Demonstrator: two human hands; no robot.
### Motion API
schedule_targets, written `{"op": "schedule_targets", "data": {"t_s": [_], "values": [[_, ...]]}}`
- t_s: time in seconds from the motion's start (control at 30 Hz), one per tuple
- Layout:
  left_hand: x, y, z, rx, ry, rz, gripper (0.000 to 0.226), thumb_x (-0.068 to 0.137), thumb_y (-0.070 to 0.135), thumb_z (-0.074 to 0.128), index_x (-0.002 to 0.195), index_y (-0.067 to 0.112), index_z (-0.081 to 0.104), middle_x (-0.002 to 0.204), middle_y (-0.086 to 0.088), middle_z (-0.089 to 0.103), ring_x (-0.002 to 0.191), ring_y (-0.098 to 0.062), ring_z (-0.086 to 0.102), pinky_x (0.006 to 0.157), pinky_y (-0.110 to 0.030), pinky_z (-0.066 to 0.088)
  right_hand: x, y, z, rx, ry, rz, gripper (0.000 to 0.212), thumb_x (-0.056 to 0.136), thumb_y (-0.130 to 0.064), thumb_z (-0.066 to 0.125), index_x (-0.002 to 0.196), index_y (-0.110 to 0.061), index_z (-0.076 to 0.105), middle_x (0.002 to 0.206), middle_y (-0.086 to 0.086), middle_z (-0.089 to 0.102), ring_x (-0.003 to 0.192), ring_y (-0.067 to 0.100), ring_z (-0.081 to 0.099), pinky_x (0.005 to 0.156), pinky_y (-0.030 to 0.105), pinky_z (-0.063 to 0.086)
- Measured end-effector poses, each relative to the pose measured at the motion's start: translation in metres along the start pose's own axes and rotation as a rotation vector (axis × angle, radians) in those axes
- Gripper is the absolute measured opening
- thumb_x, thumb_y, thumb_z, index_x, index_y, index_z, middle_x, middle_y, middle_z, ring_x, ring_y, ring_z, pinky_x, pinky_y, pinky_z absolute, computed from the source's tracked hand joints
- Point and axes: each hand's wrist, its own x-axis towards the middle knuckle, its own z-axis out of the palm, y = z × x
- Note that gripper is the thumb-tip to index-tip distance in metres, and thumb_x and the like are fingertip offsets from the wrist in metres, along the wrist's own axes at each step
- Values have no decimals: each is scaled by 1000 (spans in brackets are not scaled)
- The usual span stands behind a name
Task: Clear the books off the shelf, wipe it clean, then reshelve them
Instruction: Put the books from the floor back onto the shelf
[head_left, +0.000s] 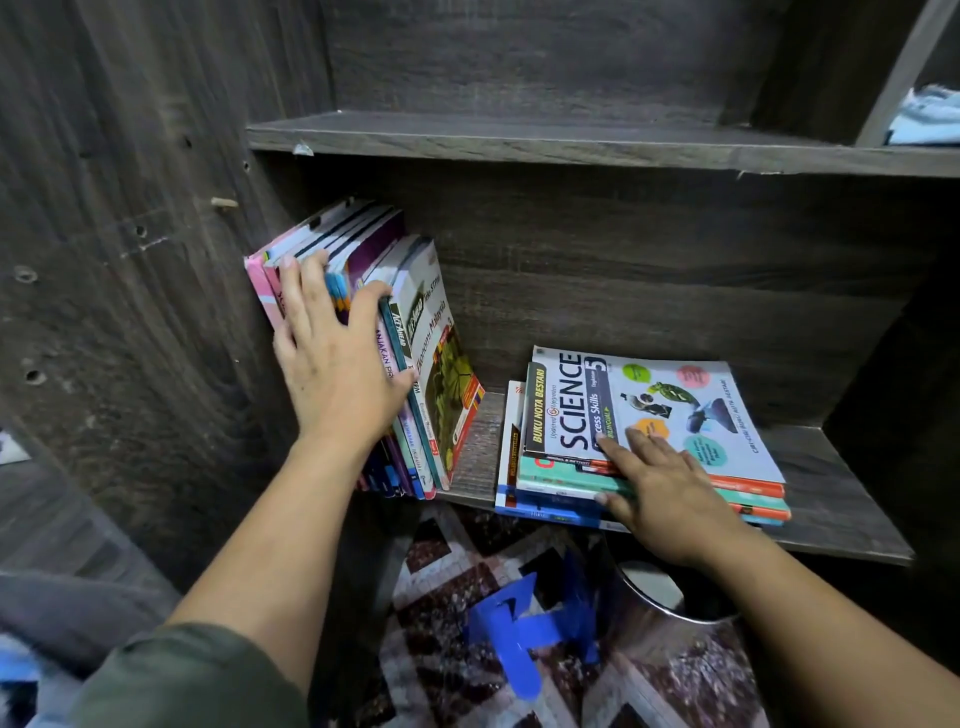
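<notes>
A dark wooden shelf (841, 499) holds two groups of books. At its left end a row of upright books (431, 364) leans against the side panel. My left hand (337, 364) lies flat across their spines, fingers spread, the thumb hooked behind several of them. To the right lies a flat stack of books (561, 493), topped by a white "SCIENCE" workbook (691, 410). My right hand (670, 499) grips the front edge of that stack, fingers on the top cover and thumb against the lower spines.
The shelf board above (519, 137) is bare, with a light blue cloth (924, 119) in the compartment at the upper right. Below the shelf are a patterned rug (467, 597), a blue bookend (524, 629) and a shiny metal bin (660, 592). A wooden side panel (130, 260) stands at left.
</notes>
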Motion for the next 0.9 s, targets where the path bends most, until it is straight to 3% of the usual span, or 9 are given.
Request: {"op": "schedule_targets", "data": {"t_s": [0.27, 0.5, 0.7, 0.8, 0.9], "values": [[-1, -1, -4, -11, -18, 28, 88, 57, 39, 90, 132, 29, 45, 156, -14, 8, 147, -34, -7, 111, -59, 21, 0, -2, 0, 13, 10, -14, 68, 97, -55, 38, 154, -33, 8, 163, 1, 2, 150, 19, 0, 120, 44, 4], [-1, -4, -6, -24, -30, 39, 91, 55, 39, 91, 133, 30, 44, 157, -13, 7, 147, -33, -7, 111, -59, 23, 3, -16, -4, -90, 89, 48, 70, 94, -62, 39, 153, -29, 21, 157, 4, 28, 143, 20, 27, 111, 36, 29], [-1, -5, -9, -25, -50, 46, 92, 55, 39, 91, 134, 31, 44, 157, -11, 5, 147, -32, -8, 111, -60, 23, -7, -47, -14, -294, 155, 37, 38, 101, -37, 43, 135, -21, 44, 122, 4, 59, 109, 26, 59, 84, 33, 45], [0, -7, -13, -22, -65, 56, 92, 57, 36, 91, 136, 32, 45, 156, -10, 8, 147, -32, -6, 109, -60, 26, -9, -57, -17, -348, 163, 35, 31, 96, -13, 42, 125, -18, 51, 119, 5, 59, 108, 27, 60, 85, 33, 45], [2, -11, -16, -33, -61, 68, 88, 59, 33, 90, 135, 31, 47, 156, -10, 13, 147, -32, -1, 107, -60, 28, -5, -61, -20, -307, 199, 86, 35, 94, -8, 41, 126, -17, 52, 124, 6, 56, 115, 27, 55, 89, 34, 44]]}}
